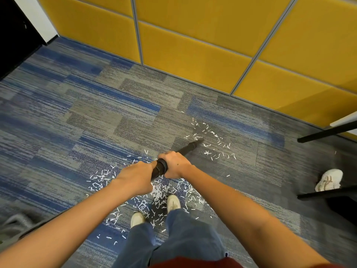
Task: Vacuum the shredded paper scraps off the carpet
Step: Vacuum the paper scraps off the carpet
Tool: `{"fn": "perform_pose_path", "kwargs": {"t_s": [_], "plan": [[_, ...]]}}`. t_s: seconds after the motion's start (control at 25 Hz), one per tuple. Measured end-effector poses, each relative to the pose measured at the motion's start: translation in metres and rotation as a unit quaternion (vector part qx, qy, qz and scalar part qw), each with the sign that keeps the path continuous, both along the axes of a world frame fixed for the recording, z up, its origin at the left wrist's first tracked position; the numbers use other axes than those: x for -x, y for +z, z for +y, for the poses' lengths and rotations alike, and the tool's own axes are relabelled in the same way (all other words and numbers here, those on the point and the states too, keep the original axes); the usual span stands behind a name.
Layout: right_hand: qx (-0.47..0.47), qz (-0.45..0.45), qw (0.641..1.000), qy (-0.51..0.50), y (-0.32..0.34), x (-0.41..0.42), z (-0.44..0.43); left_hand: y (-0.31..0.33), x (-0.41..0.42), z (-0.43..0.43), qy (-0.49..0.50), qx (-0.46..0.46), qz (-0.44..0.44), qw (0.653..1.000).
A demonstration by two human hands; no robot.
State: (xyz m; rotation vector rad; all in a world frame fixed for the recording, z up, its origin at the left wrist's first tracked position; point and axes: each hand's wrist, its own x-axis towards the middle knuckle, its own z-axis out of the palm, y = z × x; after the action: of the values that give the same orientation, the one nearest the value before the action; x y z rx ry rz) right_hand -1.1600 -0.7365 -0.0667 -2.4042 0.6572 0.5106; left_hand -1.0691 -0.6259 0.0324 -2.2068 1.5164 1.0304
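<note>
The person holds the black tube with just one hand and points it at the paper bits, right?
Not quite. The head view shows both hands gripping the tube: the left hand nearer the body, the right hand further along. The tube does point at the paper bits on the carpet.

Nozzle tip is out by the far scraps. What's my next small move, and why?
Probably sweep the nozzle a little to the right, through the far scraps lying just beyond its tip. Both the left hand and right hand grip the tube, so it is steerable. The denser pile by the shoes can wait.
</note>
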Motion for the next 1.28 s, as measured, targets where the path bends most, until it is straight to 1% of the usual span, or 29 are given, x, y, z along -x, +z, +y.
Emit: {"fn": "perform_pose_path", "kwargs": {"t_s": [0.24,0.44,0.88,1.12,1.28], "plan": [[-0.009,0.001,1.0,0.011,0.004,-0.026,0.015,0.003,-0.018,0.018,0.021,-0.012,-0.012,1.0],[0.0,0.005,1.0,0.025,0.0,-0.032,0.026,0.003,-0.024,0.03,0.011,-0.011,-0.025,1.0],[-0.008,-0.004,1.0,-0.004,0.005,-0.025,0.037,0.002,-0.027,0.038,0.005,-0.019,0.001,1.0],[-0.014,-0.015,1.0,0.023,0.009,-0.052,0.047,0.006,-0.042,0.051,0.025,-0.019,-0.026,0.999],[-0.026,-0.028,0.998,0.045,0.014,-0.069,0.051,0.01,-0.053,0.058,0.049,-0.026,-0.029,0.998]]}}
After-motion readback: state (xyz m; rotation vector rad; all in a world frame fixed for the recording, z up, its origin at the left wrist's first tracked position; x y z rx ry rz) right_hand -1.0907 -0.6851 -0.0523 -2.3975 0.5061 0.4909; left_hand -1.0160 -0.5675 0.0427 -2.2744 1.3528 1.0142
